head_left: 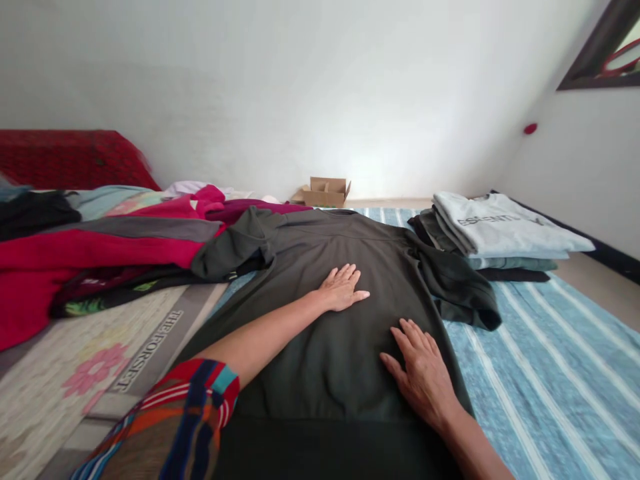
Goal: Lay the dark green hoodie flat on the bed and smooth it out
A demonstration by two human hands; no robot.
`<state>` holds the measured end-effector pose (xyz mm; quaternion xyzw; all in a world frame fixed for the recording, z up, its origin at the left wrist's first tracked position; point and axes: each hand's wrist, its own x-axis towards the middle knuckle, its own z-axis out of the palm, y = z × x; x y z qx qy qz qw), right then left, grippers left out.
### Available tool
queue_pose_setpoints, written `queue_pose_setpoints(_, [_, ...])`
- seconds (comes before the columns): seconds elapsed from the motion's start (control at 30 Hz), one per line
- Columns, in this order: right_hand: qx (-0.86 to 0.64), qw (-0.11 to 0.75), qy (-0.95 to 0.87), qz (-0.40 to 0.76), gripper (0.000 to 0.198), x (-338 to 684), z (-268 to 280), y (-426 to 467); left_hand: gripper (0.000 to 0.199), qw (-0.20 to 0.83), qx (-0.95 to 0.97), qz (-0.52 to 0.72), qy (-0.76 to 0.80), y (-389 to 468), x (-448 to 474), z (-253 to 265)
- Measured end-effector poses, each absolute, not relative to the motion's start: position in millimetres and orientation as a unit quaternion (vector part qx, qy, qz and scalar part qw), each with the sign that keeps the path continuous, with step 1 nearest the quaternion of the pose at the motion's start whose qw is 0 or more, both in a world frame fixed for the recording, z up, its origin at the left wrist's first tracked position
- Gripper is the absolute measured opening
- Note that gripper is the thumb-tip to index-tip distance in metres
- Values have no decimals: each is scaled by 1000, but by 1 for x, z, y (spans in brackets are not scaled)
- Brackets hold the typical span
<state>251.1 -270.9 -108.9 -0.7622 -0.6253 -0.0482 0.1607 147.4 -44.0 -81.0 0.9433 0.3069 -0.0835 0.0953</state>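
Observation:
A dark grey-green long garment [320, 347] lies spread out flat, its neck end away from me and its sleeves out to both sides. Flat on its middle rests my left hand [343, 288], fingers stretched out. My right hand [420, 367] lies lower down near the garment's right edge, fingers spread on the cloth. Neither hand grips anything. The right sleeve [457, 283] reaches onto the blue striped sheet, and the left sleeve [235, 243] lies over other clothes.
To the left is a heap of loose clothes with a pink and grey garment [150, 243]. Folded clothes are stacked at right, a white shirt [505, 223] on top. An open cardboard box [326, 193] stands by the wall. Beneath are a striped sheet [555, 360] and a flowered mat [55, 387].

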Motion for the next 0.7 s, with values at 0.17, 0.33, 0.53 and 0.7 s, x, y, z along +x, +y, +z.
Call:
queue_pose_setpoints(0.17, [-663, 183, -726, 31, 54, 210, -74, -276, 81, 108, 945, -83, 296, -62, 132, -81])
queue_pose_setpoints(0.33, [-527, 163, -822, 146, 77, 167, -75, -279, 80, 84, 952, -48, 289, -70, 121, -93])
queue_pose_setpoints(0.53, [-483, 176, -852, 97, 81, 163, -101, -291, 73, 64, 955, -24, 289, -70, 122, -94])
queue_pose_setpoints(0.7, [-451, 166, -872, 87, 86, 165, -99, -301, 67, 62, 955, -27, 290, -80, 119, -92])
